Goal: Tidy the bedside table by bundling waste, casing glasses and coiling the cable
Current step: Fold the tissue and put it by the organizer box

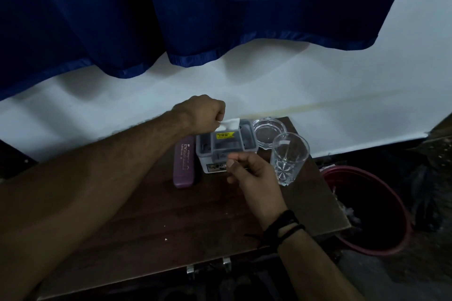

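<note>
A grey plastic box (226,146) with a yellow price sticker stands at the back of the dark wooden bedside table (171,215). My left hand (204,113) hovers over the box's back left corner and pinches a white tissue (230,123) that sticks up there. My right hand (254,173) sits at the box's front face with fingers curled; what it grips, if anything, is hidden. A purple glasses case (184,162) lies shut just left of the box. No cable is visible.
A clear drinking glass (288,156) stands right of the box, close to my right hand. A glass ashtray (269,132) sits behind it. A red bin (371,208) with waste stands on the floor to the right. Blue curtains (171,7) hang above.
</note>
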The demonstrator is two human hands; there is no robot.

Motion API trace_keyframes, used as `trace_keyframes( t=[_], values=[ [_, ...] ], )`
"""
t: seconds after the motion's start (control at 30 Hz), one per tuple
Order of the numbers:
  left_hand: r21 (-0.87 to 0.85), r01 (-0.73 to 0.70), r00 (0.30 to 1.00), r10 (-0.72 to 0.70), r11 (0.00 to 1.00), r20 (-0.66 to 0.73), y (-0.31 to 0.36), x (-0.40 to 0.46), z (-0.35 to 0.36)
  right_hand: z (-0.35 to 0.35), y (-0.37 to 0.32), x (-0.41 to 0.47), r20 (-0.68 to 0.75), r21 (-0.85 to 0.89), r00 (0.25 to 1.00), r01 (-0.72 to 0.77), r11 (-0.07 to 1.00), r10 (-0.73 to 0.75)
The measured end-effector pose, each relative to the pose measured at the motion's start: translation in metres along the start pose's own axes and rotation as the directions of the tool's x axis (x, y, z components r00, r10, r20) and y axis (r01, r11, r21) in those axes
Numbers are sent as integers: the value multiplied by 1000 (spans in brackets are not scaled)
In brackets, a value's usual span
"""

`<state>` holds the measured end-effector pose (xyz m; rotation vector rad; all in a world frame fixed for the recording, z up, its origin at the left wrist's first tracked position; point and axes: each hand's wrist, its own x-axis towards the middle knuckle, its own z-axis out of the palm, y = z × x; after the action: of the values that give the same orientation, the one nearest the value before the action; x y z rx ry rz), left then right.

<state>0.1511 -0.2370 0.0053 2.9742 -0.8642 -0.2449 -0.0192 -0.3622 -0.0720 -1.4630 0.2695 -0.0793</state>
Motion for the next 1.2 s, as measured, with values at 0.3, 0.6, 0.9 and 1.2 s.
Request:
trace_keyframes(
  t=[0.3,0.6,0.9,1.2],
  values=[
    [-3,-40,999,40,999,-19,-1,1,-2,-1,-2,-1,10,20,1000,21,1000,-21],
    [41,-1,1000,1,999,-12,9,1,11,0,-2,-1,4,34,1000,19,999,-19],
    [-12,-7,996,6,1000,-91,28,-47,12,-11,-1,-11,18,-51,995,96,994,-95],
    [0,-118,949,113,993,-293,93,-113,30,-51,-10,-52,-29,-590,786,485,646,-617]
  ],
)
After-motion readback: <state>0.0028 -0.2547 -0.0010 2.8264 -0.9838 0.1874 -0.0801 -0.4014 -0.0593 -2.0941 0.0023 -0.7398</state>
